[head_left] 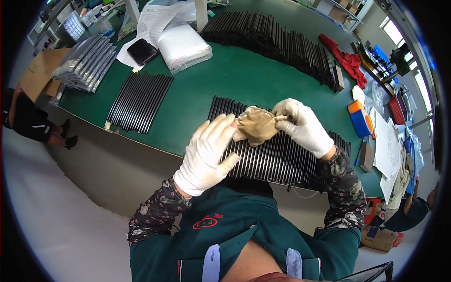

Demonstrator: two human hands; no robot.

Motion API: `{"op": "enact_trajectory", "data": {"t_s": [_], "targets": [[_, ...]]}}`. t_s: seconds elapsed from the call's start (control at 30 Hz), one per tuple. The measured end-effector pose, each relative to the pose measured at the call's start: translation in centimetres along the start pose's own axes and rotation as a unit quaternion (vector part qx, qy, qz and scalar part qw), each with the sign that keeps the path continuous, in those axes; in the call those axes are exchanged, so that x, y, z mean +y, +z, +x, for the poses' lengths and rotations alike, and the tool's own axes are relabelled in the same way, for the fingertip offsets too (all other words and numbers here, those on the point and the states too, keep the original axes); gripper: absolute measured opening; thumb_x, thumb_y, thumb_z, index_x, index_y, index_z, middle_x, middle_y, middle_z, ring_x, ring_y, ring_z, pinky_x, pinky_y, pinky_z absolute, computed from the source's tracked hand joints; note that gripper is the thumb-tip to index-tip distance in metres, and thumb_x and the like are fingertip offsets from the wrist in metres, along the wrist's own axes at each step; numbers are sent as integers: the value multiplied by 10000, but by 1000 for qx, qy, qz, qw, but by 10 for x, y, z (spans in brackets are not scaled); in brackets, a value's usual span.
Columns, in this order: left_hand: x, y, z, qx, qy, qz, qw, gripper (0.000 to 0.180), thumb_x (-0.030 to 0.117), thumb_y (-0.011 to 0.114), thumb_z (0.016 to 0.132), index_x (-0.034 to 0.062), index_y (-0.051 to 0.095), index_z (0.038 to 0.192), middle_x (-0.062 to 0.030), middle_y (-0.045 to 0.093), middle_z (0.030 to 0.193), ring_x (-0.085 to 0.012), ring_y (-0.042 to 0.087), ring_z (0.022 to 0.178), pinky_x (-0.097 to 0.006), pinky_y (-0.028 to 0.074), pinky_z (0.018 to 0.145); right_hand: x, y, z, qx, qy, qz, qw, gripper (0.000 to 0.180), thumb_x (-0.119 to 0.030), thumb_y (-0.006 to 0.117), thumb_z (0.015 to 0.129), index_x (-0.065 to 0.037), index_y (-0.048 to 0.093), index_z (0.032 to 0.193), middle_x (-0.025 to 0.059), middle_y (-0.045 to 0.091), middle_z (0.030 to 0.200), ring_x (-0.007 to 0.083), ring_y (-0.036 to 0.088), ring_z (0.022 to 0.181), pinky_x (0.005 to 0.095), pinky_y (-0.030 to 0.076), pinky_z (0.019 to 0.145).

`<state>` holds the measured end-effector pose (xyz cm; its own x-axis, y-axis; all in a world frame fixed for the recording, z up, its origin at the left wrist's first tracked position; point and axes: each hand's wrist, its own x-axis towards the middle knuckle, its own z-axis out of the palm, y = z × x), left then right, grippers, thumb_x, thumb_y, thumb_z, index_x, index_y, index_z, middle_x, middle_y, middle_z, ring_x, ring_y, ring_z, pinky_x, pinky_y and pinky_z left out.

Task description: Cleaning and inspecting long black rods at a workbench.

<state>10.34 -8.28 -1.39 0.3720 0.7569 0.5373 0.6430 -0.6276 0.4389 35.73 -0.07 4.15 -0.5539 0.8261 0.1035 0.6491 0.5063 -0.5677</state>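
Note:
Both of my hands wear white gloves. My right hand [303, 127] pinches the right edge of a crumpled beige cloth [256, 126] and holds it over a row of black rods [286, 162]. At the cloth's left side, my left hand [206, 155] has its fingers stretched out and the thumb apart; the fingertips reach the cloth's edge. The rods lie side by side at the table's near edge, partly hidden beneath my hands and the cloth.
A smaller row of black rods [141, 102] lies to the left, and a long pile of rods [272, 42] at the back. Bagged packs [87, 63], a phone [142, 51] and a plastic-wrapped bundle [184, 48] stand back left. A red cloth [345, 61] and a tape roll [361, 123] are right.

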Motion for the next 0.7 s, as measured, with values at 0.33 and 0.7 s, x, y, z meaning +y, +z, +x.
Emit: {"op": "enact_trajectory", "data": {"t_s": [0.33, 0.7], "targets": [[14, 1, 33, 100, -222, -451, 859, 74, 9, 571, 892, -8, 568, 964, -158, 665, 1073, -165, 628, 944, -301, 498, 880, -38, 1, -12, 133, -235, 55, 961, 281, -15, 763, 708, -75, 562, 894, 87, 631, 1072, 267, 610, 901, 334, 528, 738], [20, 5, 36, 241, -287, -494, 784, 89, 102, 581, 948, 26, 572, 994, -6, 603, 896, -58, 544, 782, -211, 472, 718, -45, 18, -21, -54, 78, 529, 843, 1037, -429, 809, 743, 6, 231, 1486, 160, 370, 1459, 230, 466, 1264, 369, 378, 1066]]}}
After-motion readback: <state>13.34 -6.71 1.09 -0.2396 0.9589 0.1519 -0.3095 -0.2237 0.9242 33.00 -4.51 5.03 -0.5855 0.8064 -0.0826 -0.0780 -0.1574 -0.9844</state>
